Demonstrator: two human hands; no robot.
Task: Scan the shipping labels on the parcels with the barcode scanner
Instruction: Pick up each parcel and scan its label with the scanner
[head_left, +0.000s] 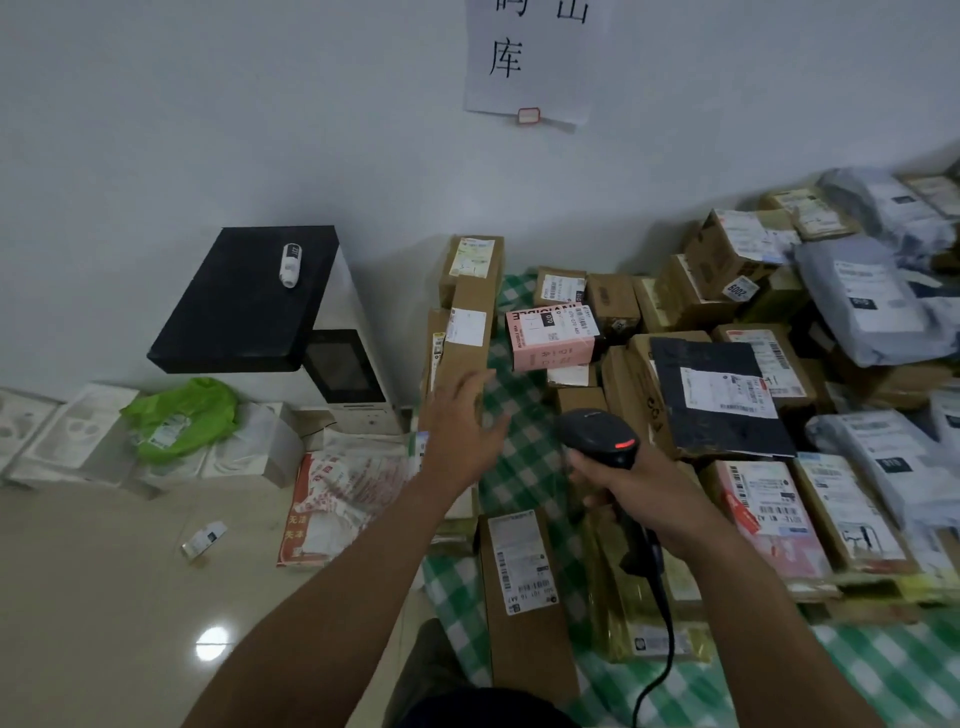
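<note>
My right hand (641, 486) grips a black barcode scanner (602, 435) with a red light on its head; its cable (660, 639) trails down toward me. My left hand (465, 421) hovers with fingers spread over the left side of the parcel pile, holding nothing, just in front of a long brown box (462, 338) with a white label. A pink box (553, 338) with a shipping label lies beyond the scanner. A flat black parcel (719, 400) sits to the scanner's right. A narrow brown box (524, 597) with a barcode label lies close to me.
Many cardboard boxes (732, 249) and grey mailer bags (862, 301) cover a green checked cloth (519, 457) on the floor. A white machine with a black lid (249, 301) stands at the left wall; a small bottle (290, 264) lies on it. A green bag (182, 415) and white packs lie nearby.
</note>
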